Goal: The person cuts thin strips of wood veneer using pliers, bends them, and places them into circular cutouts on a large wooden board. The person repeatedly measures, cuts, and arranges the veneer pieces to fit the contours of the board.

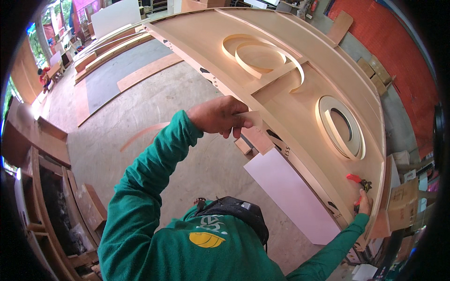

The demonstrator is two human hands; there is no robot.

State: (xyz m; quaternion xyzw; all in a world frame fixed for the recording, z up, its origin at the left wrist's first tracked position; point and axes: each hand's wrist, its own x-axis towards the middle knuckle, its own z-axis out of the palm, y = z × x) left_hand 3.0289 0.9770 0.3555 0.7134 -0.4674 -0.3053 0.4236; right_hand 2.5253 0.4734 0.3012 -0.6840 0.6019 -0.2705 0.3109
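Observation:
My left hand, in a green sleeve, pinches a thin pale wood strip above the near edge of a large curved plywood panel. A pinkish strip arcs behind that hand; I cannot tell whether it joins the held piece. My right hand, at the panel's right end, is closed on red-handled snips. On the panel lie loose curled edging strips and a round coil of edging.
A white board sits below the panel's edge. Wooden frames stand left; long boards lie on the floor. A person in red crouches far left. Cardboard boxes and an orange-red sheet are at right.

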